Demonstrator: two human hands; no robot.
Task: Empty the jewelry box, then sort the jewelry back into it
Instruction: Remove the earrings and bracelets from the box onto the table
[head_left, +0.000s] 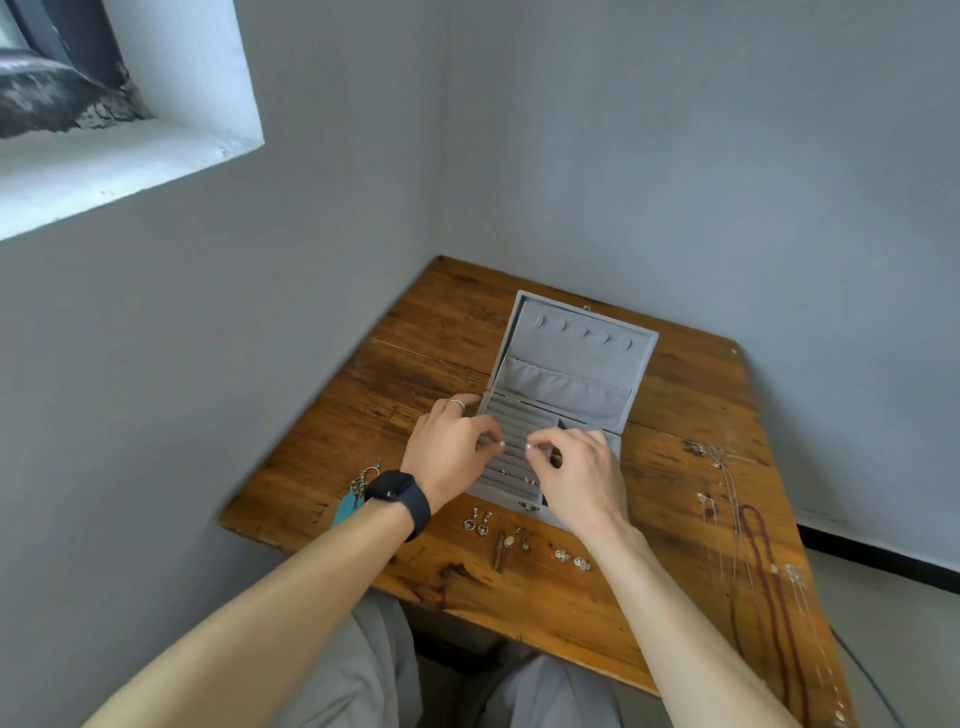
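The grey velvet jewelry box (574, 353) stands open on the wooden table (441, 332), its lid upright with empty hooks and a pocket. Both of my hands hover over the ring-roll section (511, 434). My left hand (449, 447), with a ring and a black watch, rests its fingers on the box's left edge and the rolls. My right hand (576, 478) pinches thumb and forefinger together over the rolls, seemingly on a tiny piece of jewelry. Two small studs (505, 472) sit in the rolls.
Pairs of earrings (478, 521) and pendants (511, 541) lie in a row in front of the box. Teal feather earrings (358, 491) lie at the left edge. Thin chains (727, 499) and a red bead necklace (769, 566) stretch along the right side. Walls close off the far sides.
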